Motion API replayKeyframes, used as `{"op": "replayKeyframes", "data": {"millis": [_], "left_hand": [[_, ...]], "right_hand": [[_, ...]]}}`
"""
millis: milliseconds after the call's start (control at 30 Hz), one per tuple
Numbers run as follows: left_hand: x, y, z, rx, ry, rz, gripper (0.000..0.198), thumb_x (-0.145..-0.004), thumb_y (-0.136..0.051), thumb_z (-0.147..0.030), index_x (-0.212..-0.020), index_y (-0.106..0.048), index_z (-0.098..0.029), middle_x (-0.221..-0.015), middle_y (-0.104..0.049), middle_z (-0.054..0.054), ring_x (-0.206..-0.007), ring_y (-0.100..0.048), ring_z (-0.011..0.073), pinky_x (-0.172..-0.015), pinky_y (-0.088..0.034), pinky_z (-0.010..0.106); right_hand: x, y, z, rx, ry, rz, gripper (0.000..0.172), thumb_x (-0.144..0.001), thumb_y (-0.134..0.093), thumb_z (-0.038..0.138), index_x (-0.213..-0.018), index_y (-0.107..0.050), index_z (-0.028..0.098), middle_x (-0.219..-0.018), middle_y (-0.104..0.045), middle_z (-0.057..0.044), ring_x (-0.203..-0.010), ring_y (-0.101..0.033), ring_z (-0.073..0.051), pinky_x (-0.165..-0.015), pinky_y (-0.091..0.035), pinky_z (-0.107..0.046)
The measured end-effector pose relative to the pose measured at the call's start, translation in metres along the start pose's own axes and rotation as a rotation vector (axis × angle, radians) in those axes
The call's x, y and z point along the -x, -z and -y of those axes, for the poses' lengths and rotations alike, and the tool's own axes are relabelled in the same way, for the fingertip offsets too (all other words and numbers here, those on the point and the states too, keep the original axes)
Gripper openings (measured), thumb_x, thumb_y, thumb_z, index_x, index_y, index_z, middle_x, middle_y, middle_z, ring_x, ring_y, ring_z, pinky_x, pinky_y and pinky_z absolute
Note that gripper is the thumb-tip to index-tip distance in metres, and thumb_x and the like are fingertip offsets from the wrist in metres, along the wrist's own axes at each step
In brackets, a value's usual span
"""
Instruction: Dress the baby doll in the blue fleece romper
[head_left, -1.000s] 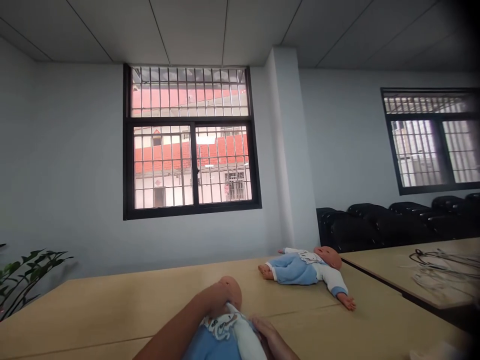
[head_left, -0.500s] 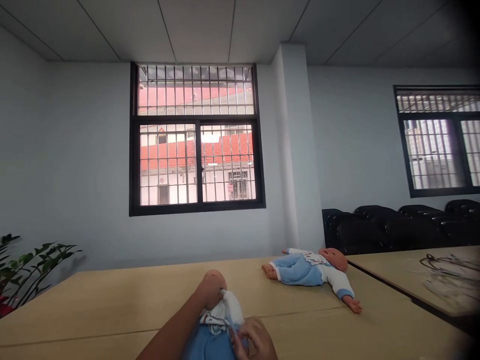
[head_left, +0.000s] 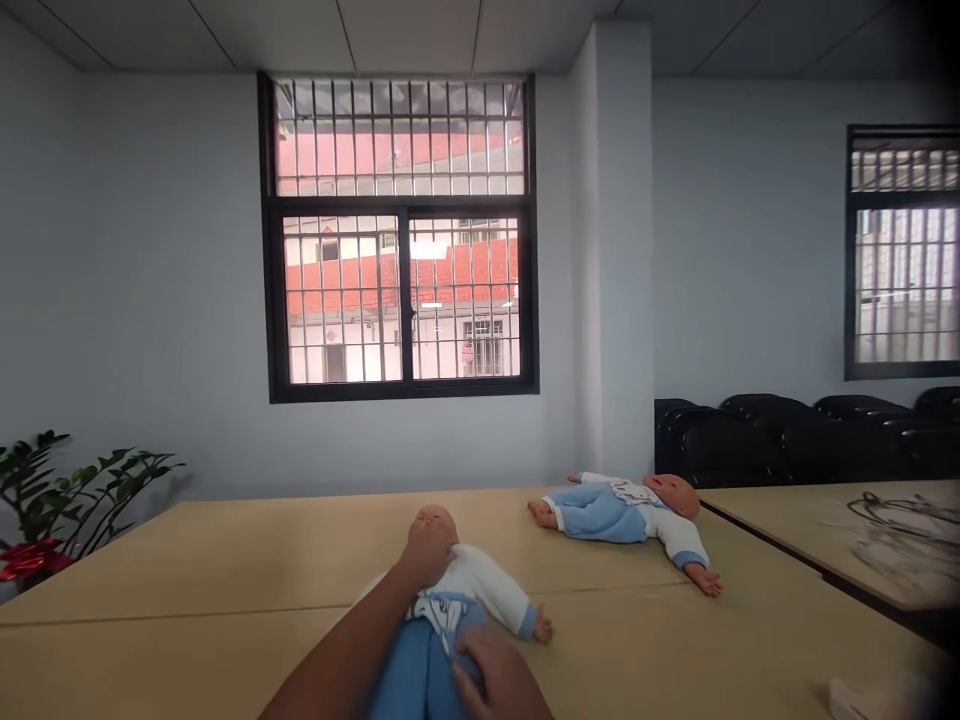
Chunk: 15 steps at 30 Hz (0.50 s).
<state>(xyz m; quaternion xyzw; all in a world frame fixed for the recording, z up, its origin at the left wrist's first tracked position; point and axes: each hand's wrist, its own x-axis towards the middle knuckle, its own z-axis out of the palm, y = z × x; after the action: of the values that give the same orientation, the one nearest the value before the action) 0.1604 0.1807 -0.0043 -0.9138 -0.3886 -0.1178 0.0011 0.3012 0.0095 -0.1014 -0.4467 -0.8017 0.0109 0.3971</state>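
Note:
A baby doll [head_left: 484, 585] in a white top and light blue overalls lies on its back on the table in front of me, head away from me. My left hand [head_left: 430, 558] is closed at its collar, just under the chin; the fingertips are hidden. Low on the doll's front, my right hand [head_left: 493, 670] touches the blue cloth at its side, thumb apart from the fingers and slightly blurred. The doll's sleeved arm on the right is stretched out on the table. Its legs run out of the bottom of the view.
A second, likewise dressed doll [head_left: 607, 512] lies farther back to the right. Cables [head_left: 900, 525] are on the adjoining table. Black chairs [head_left: 735, 445] line the wall, and a potted plant [head_left: 75, 480] stands left. A pale, blurred thing [head_left: 862, 698] shows at the lower right.
My right hand has let go of the doll's sleeve and moved down to its overalls; the doll's arm now lies outstretched. My left hand stays near the collar. The view has tilted down.

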Motion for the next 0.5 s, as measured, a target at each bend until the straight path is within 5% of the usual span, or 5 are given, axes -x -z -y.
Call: {"op": "replayKeyframes", "data": {"millis": [200, 300, 500], "left_hand": [[0.044, 0.009, -0.004, 0.243, 0.001, -0.065, 0.044, -0.099, -0.054, -0.041, -0.136, -0.064, -0.021, -0.143, -0.066, 0.009, -0.132, -0.058, 0.0253, -0.113, -0.043, 0.037], [0.090, 0.010, -0.004, 0.307, 0.000, -0.060, 0.043, -0.104, -0.043, -0.051, -0.124, -0.070, -0.024, -0.134, -0.071, 0.006, -0.124, -0.062, 0.0237, -0.109, -0.045, 0.034], [0.170, -0.001, 0.006, 0.415, 0.136, -0.118, 0.041, -0.097, -0.057, -0.055, -0.118, -0.067, -0.023, -0.128, -0.068, 0.009, -0.120, -0.060, 0.0269, -0.106, -0.045, 0.037]], "right_hand": [[-0.009, 0.021, 0.021, -0.248, -0.315, 0.027, 0.034, -0.107, -0.035, 0.046, -0.096, -0.057, 0.022, -0.095, -0.067, -0.006, -0.090, -0.063, -0.022, -0.082, -0.045, -0.033], [-0.015, 0.022, 0.019, -0.223, -0.416, 0.058, 0.040, -0.107, -0.033, 0.051, -0.093, -0.058, 0.023, -0.092, -0.069, -0.006, -0.088, -0.064, -0.024, -0.081, -0.044, -0.034], [-0.018, 0.031, 0.025, -0.122, -0.252, 0.063, 0.043, -0.104, -0.039, 0.048, -0.073, -0.052, 0.022, -0.092, -0.066, -0.009, -0.095, -0.061, -0.026, -0.087, -0.044, -0.037]]}}
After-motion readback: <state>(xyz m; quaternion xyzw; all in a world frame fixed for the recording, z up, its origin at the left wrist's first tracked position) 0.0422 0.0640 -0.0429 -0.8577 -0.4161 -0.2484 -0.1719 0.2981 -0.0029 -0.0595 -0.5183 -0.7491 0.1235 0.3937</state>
